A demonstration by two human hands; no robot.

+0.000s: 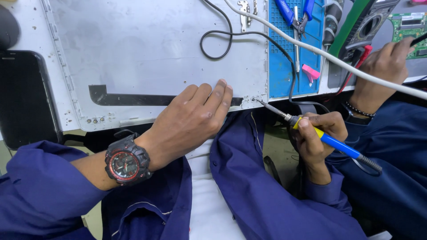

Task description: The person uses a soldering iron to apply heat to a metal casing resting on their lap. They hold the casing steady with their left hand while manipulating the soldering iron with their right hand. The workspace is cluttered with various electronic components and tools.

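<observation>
A large silver-grey metal panel (147, 49) lies flat before me, with a black strip near its front edge. My left hand (191, 120), with a black and red wristwatch on the wrist, presses fingers down on the panel's front edge. My right hand (318, 135) grips a soldering iron (329, 141) with a blue and yellow handle. Its tip touches the panel's front right corner by some small holes.
A dark phone (24, 95) lies at the left. A blue mat (284, 53) holds blue-handled cutters (296, 15) and a pink piece (310, 72). A co-worker's hand (382, 66) at the right rests near a multimeter (367, 26) and a green circuit board (411, 26). A white cable (338, 62) crosses diagonally.
</observation>
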